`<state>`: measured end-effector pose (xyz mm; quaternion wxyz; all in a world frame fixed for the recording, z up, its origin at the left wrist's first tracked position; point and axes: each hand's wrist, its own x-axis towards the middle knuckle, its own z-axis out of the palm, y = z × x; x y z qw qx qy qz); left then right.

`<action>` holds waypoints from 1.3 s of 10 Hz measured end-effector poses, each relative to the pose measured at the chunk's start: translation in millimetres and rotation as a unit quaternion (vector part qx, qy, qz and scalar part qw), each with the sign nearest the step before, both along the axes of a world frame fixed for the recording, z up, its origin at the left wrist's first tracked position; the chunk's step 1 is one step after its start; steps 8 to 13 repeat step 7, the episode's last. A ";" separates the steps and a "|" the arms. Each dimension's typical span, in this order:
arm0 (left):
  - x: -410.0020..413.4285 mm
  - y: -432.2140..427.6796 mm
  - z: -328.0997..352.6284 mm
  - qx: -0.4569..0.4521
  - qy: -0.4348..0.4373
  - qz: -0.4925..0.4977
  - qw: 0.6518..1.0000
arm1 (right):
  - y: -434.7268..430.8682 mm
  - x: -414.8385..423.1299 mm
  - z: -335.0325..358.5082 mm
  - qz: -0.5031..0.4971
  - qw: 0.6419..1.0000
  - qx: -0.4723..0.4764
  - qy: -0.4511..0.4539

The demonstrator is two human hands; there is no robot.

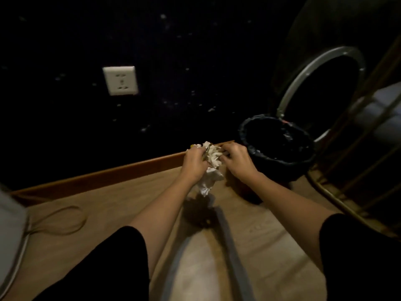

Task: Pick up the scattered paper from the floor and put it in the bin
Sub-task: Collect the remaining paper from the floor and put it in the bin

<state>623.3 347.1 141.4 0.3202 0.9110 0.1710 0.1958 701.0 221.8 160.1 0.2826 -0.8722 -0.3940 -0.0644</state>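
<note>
A bundle of crumpled white paper [212, 168] is held above the floor between both hands. My left hand [195, 162] grips its left side, and a loose tail of paper hangs down below that hand. My right hand [236, 159] closes on the bundle's right side. Just right of my right hand stands the round bin [249, 135], lined with a black bag, its lid [303, 83] tipped up and open. The inside of the bin is dark and I cannot see its contents.
A dark wall with a white socket [120, 80] and a wooden skirting board [108, 172] runs behind. A cable [63, 222] loops on the floor at left. A metal rack [358, 170] stands at right. A grey strip [227, 246] lies on the floor below my arms.
</note>
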 end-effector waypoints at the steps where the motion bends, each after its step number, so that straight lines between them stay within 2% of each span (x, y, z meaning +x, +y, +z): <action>1: 57.1 -29.9 25.4 -0.008 0.003 -0.042 0.999 | -40.4 48.4 22.3 -0.079 0.996 0.020 0.022; 3: 174.8 -89.6 50.7 -0.017 0.012 -0.084 0.996 | -99.7 128.2 32.3 -0.197 0.973 0.035 0.113; 4: 225.8 -107.6 50.7 -0.024 0.043 -0.117 0.992 | -117.5 157.3 32.5 -0.188 0.967 0.023 0.169; 5: 257.7 -112.1 50.3 -0.027 0.118 -0.166 0.979 | -132.3 179.2 32.3 -0.169 0.961 -0.010 0.217; 6: 262.7 -109.6 51.5 -0.040 0.170 -0.179 0.968 | -143.5 190.2 28.9 -0.192 0.938 -0.036 0.287; 7: 244.8 -96.0 65.8 -0.029 0.152 -0.135 0.979 | -146.8 183.0 27.2 -0.232 0.919 -0.042 0.315; 13: 244.8 -96.0 65.8 -0.029 0.152 -0.135 0.979 | -146.8 183.0 27.2 -0.232 0.919 -0.042 0.315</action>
